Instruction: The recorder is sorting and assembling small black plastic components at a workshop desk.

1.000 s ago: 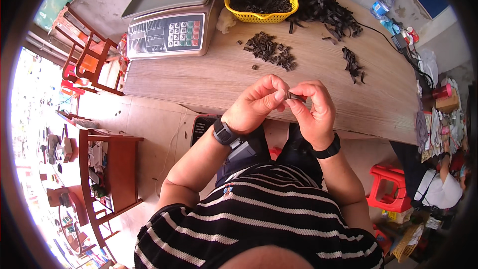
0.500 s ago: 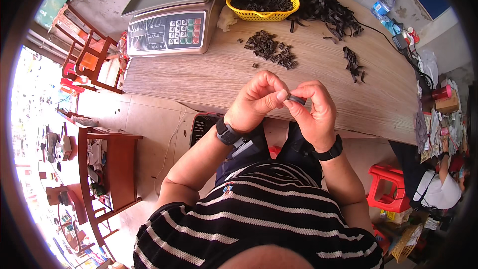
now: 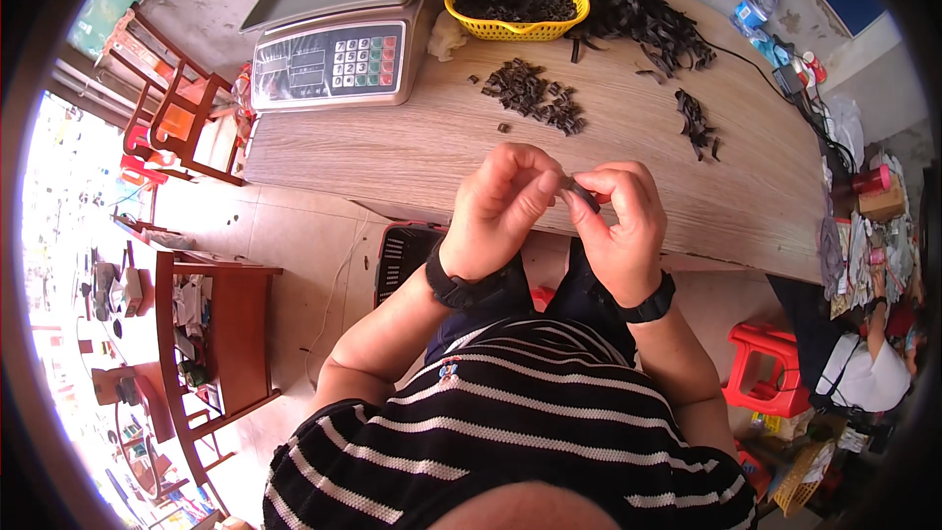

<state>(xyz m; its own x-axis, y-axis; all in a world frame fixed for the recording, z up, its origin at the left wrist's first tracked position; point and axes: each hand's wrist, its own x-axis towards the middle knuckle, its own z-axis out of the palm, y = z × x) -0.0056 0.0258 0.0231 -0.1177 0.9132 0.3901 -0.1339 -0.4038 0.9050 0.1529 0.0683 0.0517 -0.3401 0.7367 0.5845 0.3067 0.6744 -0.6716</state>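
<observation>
Between my two hands, over the table's near edge, is a short black strip [image 3: 585, 198] that looks like rubber. My right hand [image 3: 625, 226] pinches it between thumb and forefinger. Thumb and forefinger of my left hand [image 3: 502, 204] are closed at the strip's far-left end; the fingertips hide what is between them. Beyond my hands lies a pile of small black pieces [image 3: 535, 96], with a single black piece [image 3: 503, 128] apart from it. To the right sits a small bunch of black strips [image 3: 695, 126].
A yellow basket [image 3: 517, 32] full of small black pieces stands at the back, beside a large heap of black strips [image 3: 643, 15]. A weighing scale [image 3: 329, 64] occupies the table's [image 3: 363, 152] left end. A red stool [image 3: 763, 370] is at the right, near another person [image 3: 863, 373].
My left hand has turned slightly and its wrist has come lower. The strip in my right fingers is tilted more steeply downward. The piles on the table look the same.
</observation>
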